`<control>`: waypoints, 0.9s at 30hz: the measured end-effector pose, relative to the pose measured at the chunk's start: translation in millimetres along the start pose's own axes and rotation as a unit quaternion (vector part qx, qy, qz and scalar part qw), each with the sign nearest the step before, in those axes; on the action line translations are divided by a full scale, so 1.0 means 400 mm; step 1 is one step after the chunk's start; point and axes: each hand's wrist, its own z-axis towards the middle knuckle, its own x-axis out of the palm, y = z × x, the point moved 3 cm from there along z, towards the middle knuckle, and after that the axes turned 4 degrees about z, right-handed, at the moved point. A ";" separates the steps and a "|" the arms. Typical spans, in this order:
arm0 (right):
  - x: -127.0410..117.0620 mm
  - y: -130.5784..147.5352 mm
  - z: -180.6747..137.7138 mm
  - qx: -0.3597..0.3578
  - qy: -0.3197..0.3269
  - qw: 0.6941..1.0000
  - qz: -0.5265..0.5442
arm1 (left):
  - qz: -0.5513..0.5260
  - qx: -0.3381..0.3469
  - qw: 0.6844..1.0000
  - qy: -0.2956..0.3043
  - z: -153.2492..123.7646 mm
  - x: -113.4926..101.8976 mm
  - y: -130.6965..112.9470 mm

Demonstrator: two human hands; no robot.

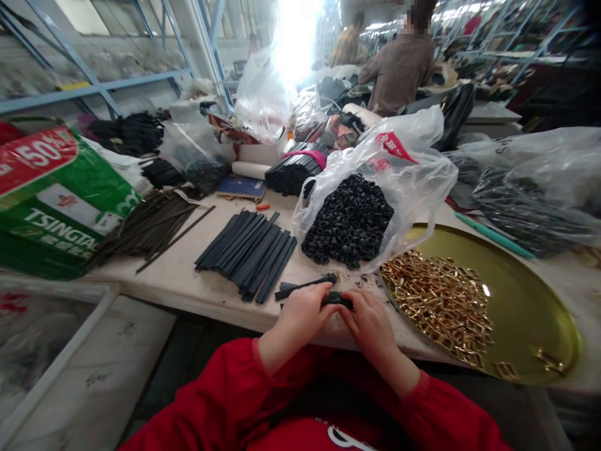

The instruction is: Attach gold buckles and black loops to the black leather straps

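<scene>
Close to the table's front edge, my left hand (pixel 305 310) and my right hand (pixel 370 319) meet around a short dark strip (pixel 337 299), both with fingers closed on it. Its ends are partly covered by my fingers. Just beyond my left hand lie one or two loose dark strips (pixel 300 285), one with a small buckle-like end. A spread stack of flat black strips (pixel 248 250) rests to the left. Ahead, an open clear plastic bag (pixel 413 169) holds many small black loops (pixel 347 219). Gold metal buckles (pixel 441 300) are heaped on a round gold tray (pixel 530 313) at right.
Brown strips (pixel 154 225) lie beside a green and red bag (pixel 56 207) on the left. Behind are a blue notebook (pixel 241 186) and a tied black bundle (pixel 293 172). A teal pen-like tool (pixel 495 235) lies beyond the tray. A co-worker (pixel 399 62) is further back.
</scene>
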 end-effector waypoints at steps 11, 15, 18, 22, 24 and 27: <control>0.045 -0.011 0.060 -0.049 0.011 0.993 -0.105 | 0.299 -0.169 0.936 -0.070 0.125 -0.110 0.201; 0.013 -0.027 0.065 -0.039 -0.040 0.998 -0.043 | 0.282 -0.181 0.938 -0.088 0.103 -0.130 0.185; -0.034 -0.062 0.101 -0.008 -0.093 0.995 -0.028 | 0.223 -0.174 0.951 -0.122 0.067 -0.156 0.165; -0.066 -0.106 0.180 0.040 -0.022 0.988 -0.145 | -0.116 -0.137 0.982 -0.060 0.019 -0.125 0.111; -0.061 -0.117 0.209 0.050 0.034 0.979 -0.196 | -0.303 -0.148 0.941 0.028 0.002 -0.080 0.070; -0.052 -0.120 0.229 0.043 0.054 0.977 -0.199 | -0.444 -0.192 0.870 0.097 -0.011 -0.023 0.018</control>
